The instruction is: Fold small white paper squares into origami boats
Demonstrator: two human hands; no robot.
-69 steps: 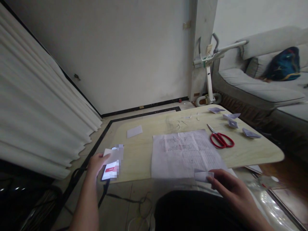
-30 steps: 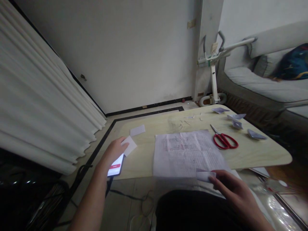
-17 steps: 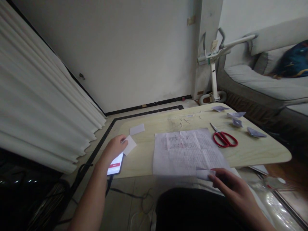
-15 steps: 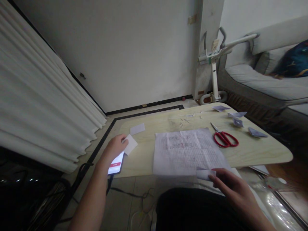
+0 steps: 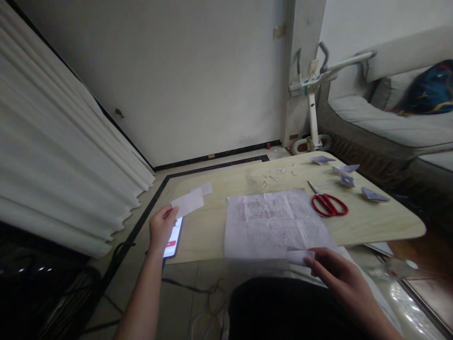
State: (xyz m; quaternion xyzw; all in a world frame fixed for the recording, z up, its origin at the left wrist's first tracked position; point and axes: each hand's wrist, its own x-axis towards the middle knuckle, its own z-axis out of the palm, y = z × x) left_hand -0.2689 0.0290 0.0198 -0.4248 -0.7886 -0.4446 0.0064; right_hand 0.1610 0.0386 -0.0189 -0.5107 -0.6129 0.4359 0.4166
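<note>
My left hand (image 5: pixel 163 225) pinches a blank white slip of paper (image 5: pixel 188 203) by its near left corner, above the left part of the table. Under that hand lies a lit phone (image 5: pixel 174 242), partly covered. Behind the held slip, a second white paper piece (image 5: pixel 208 188) rests on the table. My right hand (image 5: pixel 331 267) is closed on a small folded paper (image 5: pixel 297 257) at the table's front edge. It hovers over the near right corner of a large creased printed sheet (image 5: pixel 264 226).
Red-handled scissors (image 5: pixel 329 205) lie right of the sheet. Several folded paper shapes (image 5: pixel 374 194) stand along the table's (image 5: pixel 385 222) right side. Thin paper scraps (image 5: pixel 272 177) lie near the back. Cables (image 5: pixel 212 295) run on the floor below the front edge.
My left hand has turned the white slip, which now lies more level and overlaps the paper behind it. The right hand stays nearly still with its folded paper. The view shifted slightly.
</note>
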